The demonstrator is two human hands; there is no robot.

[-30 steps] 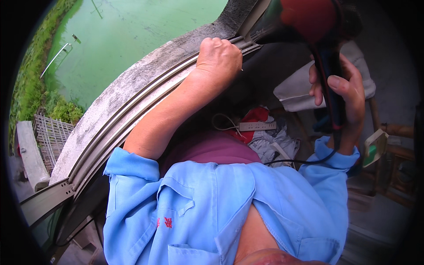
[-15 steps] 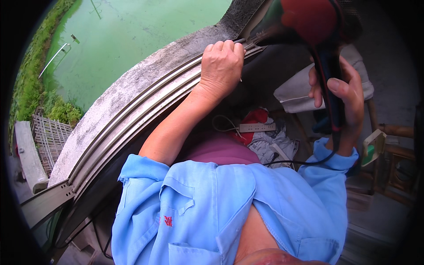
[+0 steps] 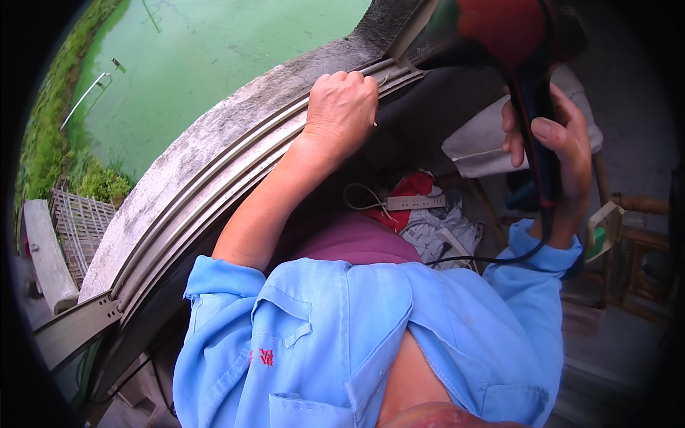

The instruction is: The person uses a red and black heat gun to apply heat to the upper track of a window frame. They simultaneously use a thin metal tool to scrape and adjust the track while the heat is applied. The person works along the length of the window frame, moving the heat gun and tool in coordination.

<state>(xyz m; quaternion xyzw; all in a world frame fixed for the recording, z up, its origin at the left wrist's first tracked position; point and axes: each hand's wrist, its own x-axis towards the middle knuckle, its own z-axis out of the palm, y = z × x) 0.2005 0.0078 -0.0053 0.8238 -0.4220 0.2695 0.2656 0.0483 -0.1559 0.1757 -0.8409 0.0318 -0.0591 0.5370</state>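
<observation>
My right hand (image 3: 565, 143) grips the handle of a black and red hair dryer (image 3: 503, 32), held up at the upper right with its nozzle facing left. From the handle's lower end a black cord runs past my sleeve. My left hand (image 3: 341, 107) is closed in a fist, knuckles up, over the metal window track (image 3: 275, 150). Something slim and pale pokes out below the fist and beyond it along the track, but what the fingers hold is hidden. The dryer's nozzle is just right of my left hand, above the track's far end.
A rough concrete ledge (image 3: 182, 143) borders the track, with green water (image 3: 235, 50) outside. Below my arms a white power strip (image 3: 415, 203) lies on red and grey cloth or bags. A pale cushion-like seat (image 3: 492, 135) and bamboo furniture (image 3: 642, 207) stand at the right.
My left fist has slid a little left and nearer along the track. The hair dryer and my right hand have barely shifted.
</observation>
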